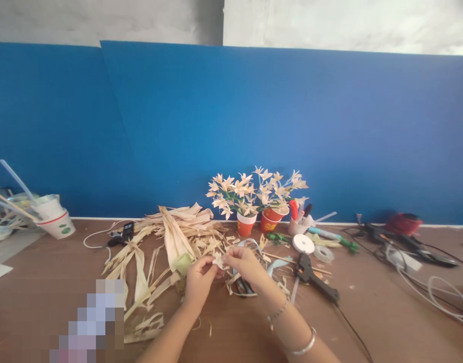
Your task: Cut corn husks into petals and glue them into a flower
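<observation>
Far to the left, white cups (pixel 54 218) with sticks in them lean on the brown table (pixel 375 312), and next comes a big pile of dry husk strips (pixel 171 242). In the middle, the left hand (pixel 198 281) and the right hand (pixel 243 262) meet over the table, and both pinch one small pale husk flower (pixel 218 260) with their fingertips closed on it. Behind the hands stand two orange cups (pixel 257 222) full of husk flowers, and to the right lie a tape roll (pixel 303 243), a black glue gun (pixel 315 278) and tangled cords (pixel 435 287).
</observation>
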`<move>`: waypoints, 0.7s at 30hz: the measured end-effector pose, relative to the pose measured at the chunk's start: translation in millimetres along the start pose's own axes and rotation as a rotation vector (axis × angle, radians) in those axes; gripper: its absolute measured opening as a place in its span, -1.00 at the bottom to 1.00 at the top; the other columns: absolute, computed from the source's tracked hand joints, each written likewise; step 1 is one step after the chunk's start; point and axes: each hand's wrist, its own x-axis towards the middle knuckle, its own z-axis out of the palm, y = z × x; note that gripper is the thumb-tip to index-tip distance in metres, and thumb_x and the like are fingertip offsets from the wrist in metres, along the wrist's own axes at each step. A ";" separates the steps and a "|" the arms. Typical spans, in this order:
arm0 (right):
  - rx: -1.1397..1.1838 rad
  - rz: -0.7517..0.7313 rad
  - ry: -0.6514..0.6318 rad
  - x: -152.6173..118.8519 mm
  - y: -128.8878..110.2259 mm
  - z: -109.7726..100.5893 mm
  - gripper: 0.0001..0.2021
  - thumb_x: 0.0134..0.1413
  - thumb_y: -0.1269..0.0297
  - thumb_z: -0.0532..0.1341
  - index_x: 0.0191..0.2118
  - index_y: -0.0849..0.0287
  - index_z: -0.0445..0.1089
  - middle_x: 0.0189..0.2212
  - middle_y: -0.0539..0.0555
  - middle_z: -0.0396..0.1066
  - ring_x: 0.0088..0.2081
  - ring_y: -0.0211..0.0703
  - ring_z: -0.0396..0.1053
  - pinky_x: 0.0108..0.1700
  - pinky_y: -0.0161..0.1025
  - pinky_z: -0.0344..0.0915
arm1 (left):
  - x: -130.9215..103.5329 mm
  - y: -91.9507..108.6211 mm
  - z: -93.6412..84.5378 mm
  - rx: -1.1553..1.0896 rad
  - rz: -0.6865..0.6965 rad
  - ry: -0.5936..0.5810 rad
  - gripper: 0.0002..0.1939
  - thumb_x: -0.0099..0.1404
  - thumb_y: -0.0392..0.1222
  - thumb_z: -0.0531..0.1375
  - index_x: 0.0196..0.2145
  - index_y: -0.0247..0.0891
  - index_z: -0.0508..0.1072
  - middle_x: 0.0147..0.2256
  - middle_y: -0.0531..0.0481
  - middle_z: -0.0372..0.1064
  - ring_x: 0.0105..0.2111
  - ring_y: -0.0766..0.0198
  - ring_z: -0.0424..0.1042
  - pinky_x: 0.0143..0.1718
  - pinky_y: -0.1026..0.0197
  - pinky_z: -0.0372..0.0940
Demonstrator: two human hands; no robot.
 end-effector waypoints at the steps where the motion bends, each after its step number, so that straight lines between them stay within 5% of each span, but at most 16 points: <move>1: -0.005 -0.001 0.001 -0.2 -0.6 -0.1 -0.79 -0.25 0.20 0.27 -0.61 0.22 0.29 -0.69 -0.09 0.25 -0.59 -0.35 0.12 -0.47 -0.35 0.04 | -0.2 0.4 0.0 0.002 -0.002 -0.004 -0.81 -0.08 -0.11 0.29 -0.52 -0.25 0.42 -0.60 0.03 0.43 -0.55 0.19 0.45 -0.50 0.22 0.33; 21: -0.069 -0.068 0.038 -1.3 -9.3 -10.6 -0.77 -0.10 0.13 0.20 -0.51 0.21 0.35 -0.59 -0.05 0.31 -0.49 -0.28 0.22 -0.38 -0.32 0.15 | 3.1 -7.5 -3.0 -0.034 -0.046 -0.004 -0.74 -0.07 -0.10 0.31 -0.43 -0.26 0.38 -0.62 0.04 0.45 -0.56 0.21 0.45 -0.48 0.23 0.32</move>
